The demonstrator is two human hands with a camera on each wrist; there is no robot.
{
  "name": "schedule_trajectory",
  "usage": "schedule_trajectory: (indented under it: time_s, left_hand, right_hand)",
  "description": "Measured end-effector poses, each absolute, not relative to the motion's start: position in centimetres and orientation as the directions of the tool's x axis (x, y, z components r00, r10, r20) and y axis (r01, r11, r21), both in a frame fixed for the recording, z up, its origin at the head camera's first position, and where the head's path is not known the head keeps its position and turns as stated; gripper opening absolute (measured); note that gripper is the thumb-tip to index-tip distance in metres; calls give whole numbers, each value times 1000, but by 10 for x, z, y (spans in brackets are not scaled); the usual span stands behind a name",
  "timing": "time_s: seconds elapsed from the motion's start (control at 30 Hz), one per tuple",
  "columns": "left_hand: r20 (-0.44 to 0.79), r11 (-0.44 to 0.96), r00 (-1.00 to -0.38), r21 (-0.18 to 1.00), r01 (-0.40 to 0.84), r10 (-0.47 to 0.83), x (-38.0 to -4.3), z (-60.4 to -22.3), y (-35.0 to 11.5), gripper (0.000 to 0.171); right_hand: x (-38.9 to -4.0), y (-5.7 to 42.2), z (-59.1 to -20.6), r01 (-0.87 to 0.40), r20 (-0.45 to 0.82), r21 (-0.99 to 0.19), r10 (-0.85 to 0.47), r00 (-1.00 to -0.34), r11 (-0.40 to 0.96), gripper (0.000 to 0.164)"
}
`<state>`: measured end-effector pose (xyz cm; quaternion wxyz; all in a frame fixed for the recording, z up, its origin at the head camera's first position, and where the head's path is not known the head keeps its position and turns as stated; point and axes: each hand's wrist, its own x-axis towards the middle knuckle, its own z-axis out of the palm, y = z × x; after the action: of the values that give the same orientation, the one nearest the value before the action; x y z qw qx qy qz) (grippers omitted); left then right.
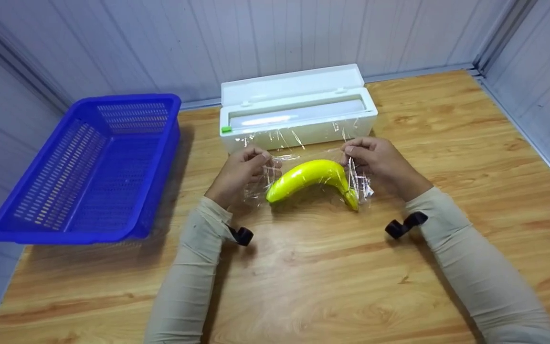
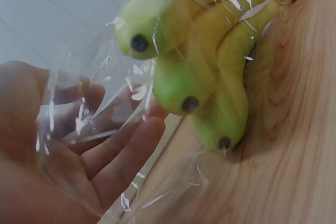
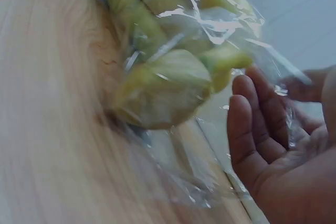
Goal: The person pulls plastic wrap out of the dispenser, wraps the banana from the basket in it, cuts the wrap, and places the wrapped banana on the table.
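A bunch of yellow bananas (image 1: pixel 311 174) lies on the table, with clear cling film (image 1: pixel 284 156) draped over it. The wrist views show the film over the bananas' dark-tipped ends (image 2: pixel 190 104) and over the stem end (image 3: pixel 163 90). To the left of the bunch, my left hand (image 1: pixel 244 173) pinches the film between thumb and forefinger, its other fingers loosely bent. At the stem side my right hand (image 1: pixel 380 160) pinches the film in the same way. Behind both hands stands a white cling film box (image 1: pixel 299 136), lid raised, with a film roll (image 1: pixel 303 112) inside.
A blue plastic basket (image 1: pixel 136 217) stands on the left of the wooden table (image 1: pixel 303 286). The film box has a small green slider (image 1: pixel 226 129) at its left end. Pale panel walls (image 1: pixel 294 38) enclose the back and sides. Black straps (image 1: pixel 406 224) hang from both wrists.
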<state>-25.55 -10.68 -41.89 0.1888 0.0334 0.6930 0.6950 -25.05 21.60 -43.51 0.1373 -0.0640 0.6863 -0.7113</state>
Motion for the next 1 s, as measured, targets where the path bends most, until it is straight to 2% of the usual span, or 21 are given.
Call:
schedule_trajectory:
  time_s: [0.13, 0.23, 0.37, 0.5, 0.63, 0.77, 1.0]
  left_hand:
    - [-226, -2, -920, 971, -239, 320, -256, -421, -110, 15]
    - [-233, -11, -922, 968, -249, 307, -257, -422, -113, 16]
    - [-246, 51, -922, 969, -242, 298, -259, -421, -118, 25]
    - [-238, 132, -920, 970, -206, 312, -260, -421, -126, 32]
    - [-234, 86, -920, 972, -218, 314, -260, -425, -132, 26]
    - [-251, -7, -915, 964, -267, 316, -259, -428, -135, 22]
    - [-277, 66, -923, 961, -269, 267, -259, -428, -134, 24]
  right_hand:
    - [-252, 226, -429, 164, -171, -985, -327, -930, 49, 34]
    - [-252, 233, -427, 190, -196, -980, -344, -918, 51, 36]
    - [-254, 237, -429, 197, -208, -978, -354, -912, 69, 36]
    - [-255, 237, -433, 173, -238, -961, -323, -916, 217, 32]
    - [-255, 236, -438, 170, -272, -921, -265, -925, 351, 27]
    - [-254, 236, -441, 182, -282, -911, -238, -929, 370, 26]
    - [-254, 236, -443, 119, -235, -894, -226, -945, 432, 31]
